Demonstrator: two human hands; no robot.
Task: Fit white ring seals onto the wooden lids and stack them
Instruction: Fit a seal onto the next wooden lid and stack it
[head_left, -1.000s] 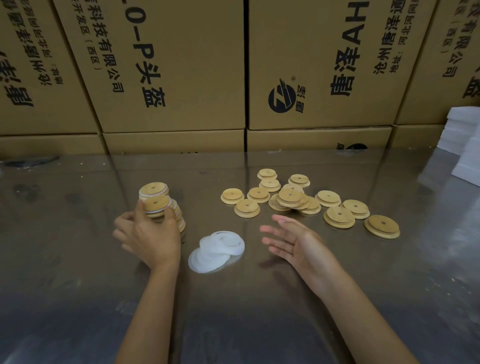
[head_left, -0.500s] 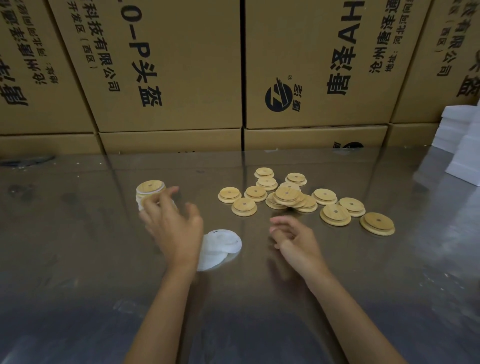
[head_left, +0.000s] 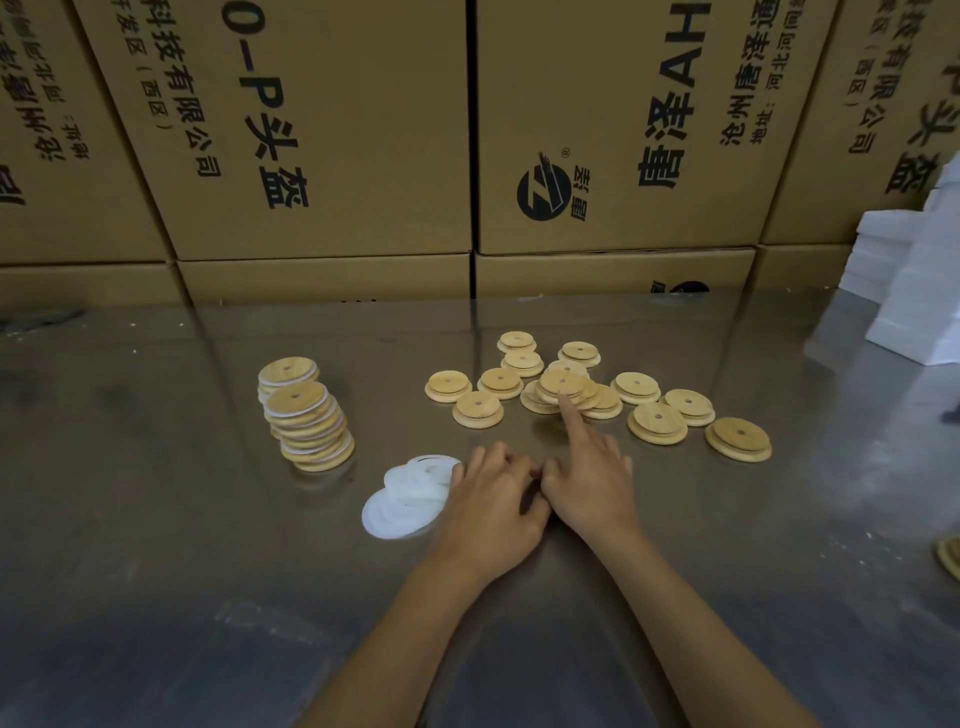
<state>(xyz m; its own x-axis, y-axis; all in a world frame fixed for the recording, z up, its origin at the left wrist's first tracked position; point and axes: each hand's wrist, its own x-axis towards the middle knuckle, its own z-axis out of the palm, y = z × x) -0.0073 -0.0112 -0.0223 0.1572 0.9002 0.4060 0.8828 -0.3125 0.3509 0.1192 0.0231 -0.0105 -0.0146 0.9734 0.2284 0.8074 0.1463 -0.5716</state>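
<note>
Two leaning stacks of wooden lids with white seals (head_left: 307, 422) stand at the left of the table. Several loose wooden lids (head_left: 657, 422) lie scattered at the centre and right, some overlapping in a small heap (head_left: 566, 385). A pile of white ring seals (head_left: 408, 496) lies in front. My left hand (head_left: 488, 501) rests palm down beside the pile, its fingertips over the pile's right edge. My right hand (head_left: 592, 480) lies right next to it, index finger stretched forward and reaching the near edge of the heap, other fingers curled.
A wall of printed cardboard boxes (head_left: 332, 156) closes off the back of the shiny metal table (head_left: 156, 571). White foam blocks (head_left: 914, 280) stand at the right rear. Another wooden lid (head_left: 950, 558) peeks in at the right edge.
My left hand has let go of the lid stack and moved right, down to the seal pile. My right hand has shifted forward and stretched its index finger to the heap of loose lids.
</note>
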